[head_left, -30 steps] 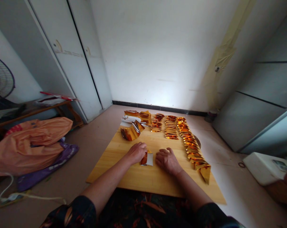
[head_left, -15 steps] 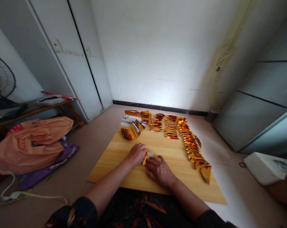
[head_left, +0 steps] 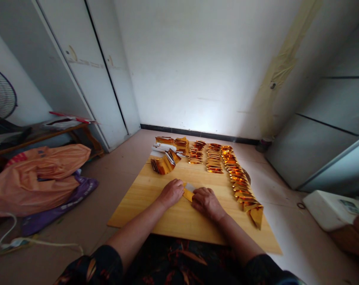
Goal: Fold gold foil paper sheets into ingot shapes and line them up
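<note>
My left hand [head_left: 171, 192] and my right hand [head_left: 206, 202] rest close together on a wooden board [head_left: 155, 206], both pressing a small gold foil paper [head_left: 188, 193] that shows between them with a white edge. Fingers of both hands are curled down onto it. A curved stack of gold papers [head_left: 164, 164] lies beyond my left hand. Rows of folded gold pieces [head_left: 240, 184] run along the board's right side and far end.
An orange bag [head_left: 38, 174] over a purple one lies on the floor at left, beside a low wooden table [head_left: 48, 136] and a fan [head_left: 1, 97]. A white appliance [head_left: 330, 208] sits at right. White cabinet doors [head_left: 87, 75] stand behind.
My right hand slid left over the paper, then moved back right a little. The paper now lies flatter, its gold side up between my hands. My left hand stayed put.
</note>
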{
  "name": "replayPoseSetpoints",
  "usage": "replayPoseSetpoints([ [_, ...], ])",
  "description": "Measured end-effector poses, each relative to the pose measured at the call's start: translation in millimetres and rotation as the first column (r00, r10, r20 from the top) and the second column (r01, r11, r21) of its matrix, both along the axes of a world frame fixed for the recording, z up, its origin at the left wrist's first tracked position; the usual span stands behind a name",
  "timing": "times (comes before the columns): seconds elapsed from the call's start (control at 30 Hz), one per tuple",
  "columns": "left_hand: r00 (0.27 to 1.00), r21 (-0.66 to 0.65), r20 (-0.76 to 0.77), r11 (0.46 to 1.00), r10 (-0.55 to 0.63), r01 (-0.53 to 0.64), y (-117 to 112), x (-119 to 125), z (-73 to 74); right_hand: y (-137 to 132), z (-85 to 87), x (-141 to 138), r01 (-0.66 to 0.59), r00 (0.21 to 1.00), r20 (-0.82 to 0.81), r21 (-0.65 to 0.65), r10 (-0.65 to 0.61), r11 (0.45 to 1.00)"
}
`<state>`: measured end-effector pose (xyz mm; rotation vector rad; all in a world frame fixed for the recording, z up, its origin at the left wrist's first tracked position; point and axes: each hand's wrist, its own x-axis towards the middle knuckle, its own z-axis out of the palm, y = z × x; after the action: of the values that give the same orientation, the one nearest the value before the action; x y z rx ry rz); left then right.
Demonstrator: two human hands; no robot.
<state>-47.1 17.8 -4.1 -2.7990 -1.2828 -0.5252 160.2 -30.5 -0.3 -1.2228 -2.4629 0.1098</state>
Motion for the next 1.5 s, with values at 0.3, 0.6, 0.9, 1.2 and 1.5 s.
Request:
replayPoseSetpoints([
  [0.3, 0.980, -0.060, 0.134, 0.986, -0.148, 0.157, 0, -9, -0.1, -1, -6.1, -10, 0.019, 0.998, 0.056, 0.104, -0.025, 0.994],
  [0.6, 0.987, -0.043, -0.005, 0.986, -0.160, 0.160, -6, -9, 10.8, 0, -4.3, -14, -0.040, 0.985, 0.174, 0.241, -0.002, 0.970],
  [0.9, 0.986, 0.213, -0.074, 0.964, -0.149, 0.162, -12, -5, -2.8, 0, -8.4, -10, 0.062, 0.996, 0.052, 0.111, -0.068, 0.992],
  [1.2, 0.984, 0.230, -0.064, 0.957, -0.167, 0.177, -15, -7, -3.8, 8, -12.6, -5, 0.109, 0.989, -0.103, -0.017, -0.110, 0.994],
  [1.5, 0.977, 0.151, -0.097, 0.967, -0.191, 0.204, -19, -15, -1.0, 12, -7.9, -15, 0.224, 0.969, -0.083, -0.097, -0.232, 0.970],
])
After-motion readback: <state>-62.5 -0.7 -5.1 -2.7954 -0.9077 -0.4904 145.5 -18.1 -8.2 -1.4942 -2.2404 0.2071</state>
